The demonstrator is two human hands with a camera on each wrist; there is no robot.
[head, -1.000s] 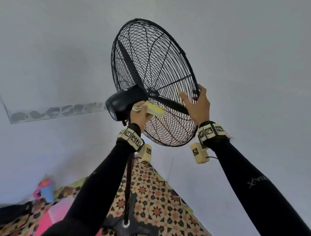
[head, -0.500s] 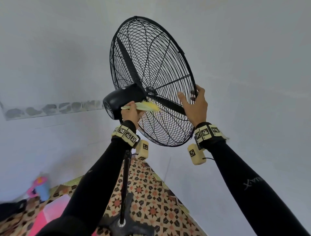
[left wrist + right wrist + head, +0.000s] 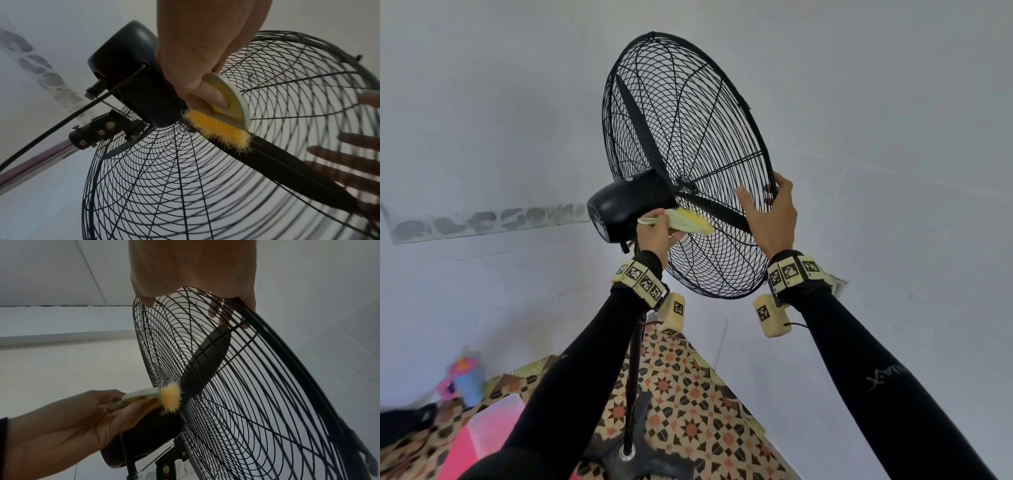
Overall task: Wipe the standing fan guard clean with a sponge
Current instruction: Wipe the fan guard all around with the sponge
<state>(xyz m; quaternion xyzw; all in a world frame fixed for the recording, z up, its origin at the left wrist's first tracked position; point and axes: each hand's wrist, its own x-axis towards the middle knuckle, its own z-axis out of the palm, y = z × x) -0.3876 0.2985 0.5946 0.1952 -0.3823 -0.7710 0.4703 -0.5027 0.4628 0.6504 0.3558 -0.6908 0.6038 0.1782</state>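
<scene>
Left hand (image 3: pixel 654 236) grips a handled scrub brush (image 3: pixel 224 116), yellow bristles pressed on the rear wire guard (image 3: pixel 688 164) just beside the black motor housing (image 3: pixel 630 205). Versus a second ago the brush has slid inward along the wires toward the hub and sits flatter; the fan head sits slightly lower in the head view. Right hand (image 3: pixel 770 219) still steadies the guard rim, thumb on the rear mesh, fingers hooked over the edge to the front. Judgement: a stroke is mid-way, near-hub wires being covered, most of the guard left. Tool is a brush, not a sponge.
</scene>
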